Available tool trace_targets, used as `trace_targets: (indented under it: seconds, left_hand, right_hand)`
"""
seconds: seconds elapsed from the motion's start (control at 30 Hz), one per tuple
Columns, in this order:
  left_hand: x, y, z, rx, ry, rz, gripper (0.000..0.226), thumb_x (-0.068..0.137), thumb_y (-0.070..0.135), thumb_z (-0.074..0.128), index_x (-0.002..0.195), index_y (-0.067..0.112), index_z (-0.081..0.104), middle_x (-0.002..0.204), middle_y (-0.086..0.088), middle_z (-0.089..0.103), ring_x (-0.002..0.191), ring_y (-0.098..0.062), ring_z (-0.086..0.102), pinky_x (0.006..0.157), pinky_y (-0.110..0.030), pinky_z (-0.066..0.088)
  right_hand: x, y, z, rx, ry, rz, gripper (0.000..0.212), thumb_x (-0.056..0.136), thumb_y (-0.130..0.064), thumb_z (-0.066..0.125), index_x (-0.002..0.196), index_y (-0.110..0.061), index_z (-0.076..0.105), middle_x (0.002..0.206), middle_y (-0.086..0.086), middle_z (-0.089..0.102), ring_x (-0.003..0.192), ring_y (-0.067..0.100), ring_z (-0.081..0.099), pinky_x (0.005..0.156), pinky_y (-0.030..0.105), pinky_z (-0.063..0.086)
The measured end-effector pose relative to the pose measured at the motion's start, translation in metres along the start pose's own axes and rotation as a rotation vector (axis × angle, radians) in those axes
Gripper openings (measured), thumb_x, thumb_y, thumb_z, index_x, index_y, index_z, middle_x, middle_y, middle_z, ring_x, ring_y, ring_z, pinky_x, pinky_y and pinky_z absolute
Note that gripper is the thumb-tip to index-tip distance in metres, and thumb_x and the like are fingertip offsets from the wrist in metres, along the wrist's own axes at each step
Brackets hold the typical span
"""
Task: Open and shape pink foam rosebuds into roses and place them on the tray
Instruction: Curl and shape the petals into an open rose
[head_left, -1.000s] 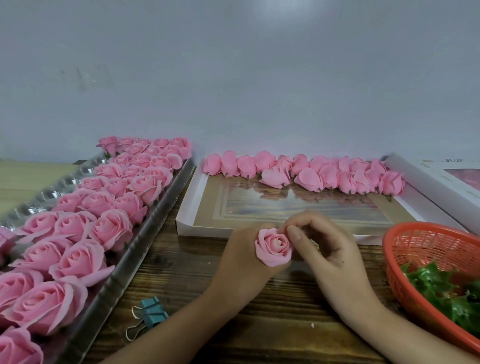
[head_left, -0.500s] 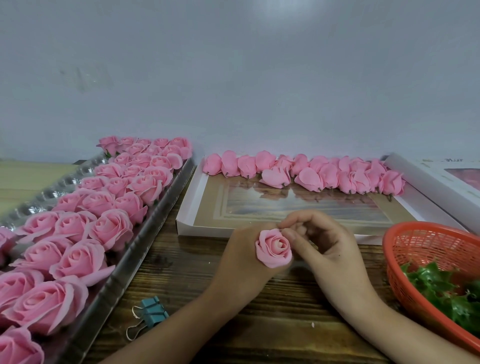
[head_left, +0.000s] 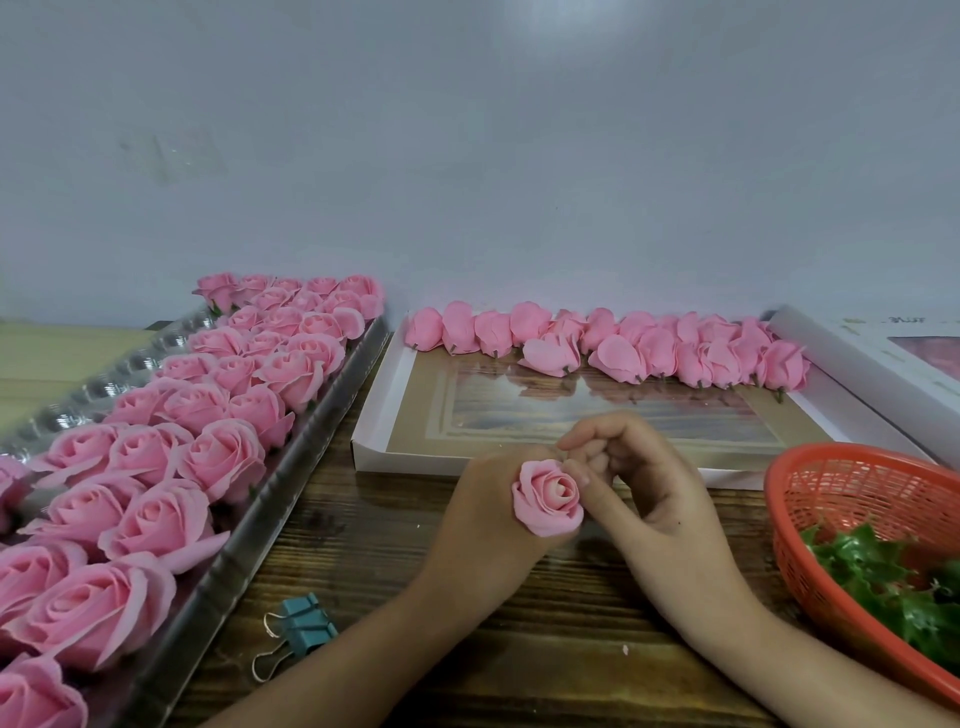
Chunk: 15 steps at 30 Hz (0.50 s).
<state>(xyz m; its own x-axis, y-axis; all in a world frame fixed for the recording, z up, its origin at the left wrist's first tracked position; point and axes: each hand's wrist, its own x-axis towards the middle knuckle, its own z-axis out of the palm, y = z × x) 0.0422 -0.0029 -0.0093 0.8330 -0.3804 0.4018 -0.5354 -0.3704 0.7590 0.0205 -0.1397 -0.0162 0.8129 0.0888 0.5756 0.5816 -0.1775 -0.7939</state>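
Now | left hand (head_left: 483, 514) grips rose (head_left: 548, 496) from behind, above table | right hand (head_left: 654, 488) fingers curled, thumb slid from rose's top to right-side petal | still shaping, not yet on tray (head_left: 270, 514)

a dark-grained wooden table (head_left: 363, 561) under a plain grey wall (head_left: 467, 156); a teal binder clip (head_left: 304, 626) with wire handles lies on the table near the front; at the right edge, a red-orange mesh basket (head_left: 857, 499) holds green leaves (head_left: 872, 566); a shallow white box (head_left: 374, 415) sits mid-table; another white box (head_left: 852, 358) angled beside it.
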Motion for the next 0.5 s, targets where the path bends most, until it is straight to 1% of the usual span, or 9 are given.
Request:
trace_targets:
  seconds: [0.03,0.1,0.17,0.23,0.27,0.37,0.43,0.5]
  left_hand:
    - [-0.0003,-0.0005,-0.0001,0.002,0.007,0.026,0.010,0.077,0.006,0.071,0.082,0.012,0.066,0.077,0.006,0.060,0.066,0.008,0.054,0.065,-0.002,0.041]
    - [-0.0008,-0.0019,-0.0004,0.023,-0.016,0.039,0.010,0.077,0.008,0.071,0.078,0.015,0.065,0.072,0.006,0.061,0.063,0.005,0.055,0.063,-0.009,0.044]
    - [-0.0003,-0.0044,0.0001,0.030,-0.024,0.038,0.013,0.078,0.010,0.071,0.075,0.019,0.063,0.069,0.011,0.060,0.064,0.005,0.055,0.062,-0.008,0.044]
    - [-0.0001,-0.0050,0.0002,0.030,-0.025,0.033,0.019,0.078,0.010,0.071,0.074,0.023,0.058,0.066,0.020,0.053,0.066,0.012,0.054,0.063,-0.005,0.042]
    - [-0.0003,-0.0045,0.0003,0.030,-0.025,0.031,0.020,0.078,0.010,0.071,0.074,0.024,0.057,0.065,0.021,0.051,0.067,0.014,0.053,0.064,-0.004,0.042]
    - [-0.0015,-0.0042,-0.0003,0.022,-0.024,0.028,0.021,0.077,0.009,0.072,0.074,0.023,0.057,0.066,0.018,0.053,0.067,0.017,0.053,0.064,-0.002,0.041]
    - [-0.0017,-0.0045,-0.0005,0.013,-0.002,0.025,0.025,0.075,0.010,0.073,0.070,0.027,0.056,0.065,0.022,0.051,0.067,0.016,0.054,0.061,-0.002,0.040]
    - [-0.0008,-0.0057,0.0000,0.033,0.046,0.004,0.029,0.075,0.013,0.073,0.066,0.032,0.052,0.061,0.024,0.049,0.065,0.014,0.054,0.060,-0.002,0.039]
  right_hand:
    - [0.0003,0.0008,0.0000,0.039,-0.011,0.018,0.006,0.090,-0.025,0.064,0.095,-0.029,0.064,0.078,-0.010,0.062,0.075,0.006,0.057,0.072,0.017,0.045]
    - [0.0009,0.0018,0.0000,0.151,-0.028,0.087,0.009,0.092,-0.017,0.059,0.096,-0.024,0.063,0.074,-0.009,0.059,0.073,0.008,0.056,0.070,0.019,0.045]
    - [0.0010,0.0021,0.0000,0.189,-0.029,0.129,0.010,0.092,-0.016,0.055,0.097,-0.021,0.062,0.072,-0.004,0.055,0.071,0.010,0.053,0.068,0.020,0.045]
    - [-0.0001,0.0020,0.0005,0.082,-0.030,0.110,0.009,0.093,-0.020,0.054,0.096,-0.025,0.060,0.073,-0.007,0.054,0.071,0.011,0.053,0.069,0.021,0.044]
    - [-0.0008,0.0018,0.0008,-0.002,-0.033,0.092,0.008,0.093,-0.023,0.055,0.096,-0.029,0.060,0.074,-0.009,0.055,0.072,0.012,0.053,0.069,0.021,0.044]
    - [-0.0019,0.0012,0.0007,-0.190,-0.012,0.048,0.006,0.092,-0.028,0.057,0.097,-0.031,0.058,0.076,-0.010,0.057,0.072,0.009,0.054,0.066,0.018,0.042]
    - [-0.0012,0.0007,0.0009,-0.207,0.025,0.038,0.008,0.090,-0.025,0.058,0.097,-0.029,0.058,0.074,-0.010,0.054,0.070,0.006,0.051,0.065,0.017,0.040]
    - [-0.0002,-0.0014,0.0002,-0.158,0.085,0.014,0.005,0.091,-0.027,0.060,0.094,-0.026,0.057,0.073,-0.008,0.052,0.068,0.003,0.048,0.064,0.017,0.040]
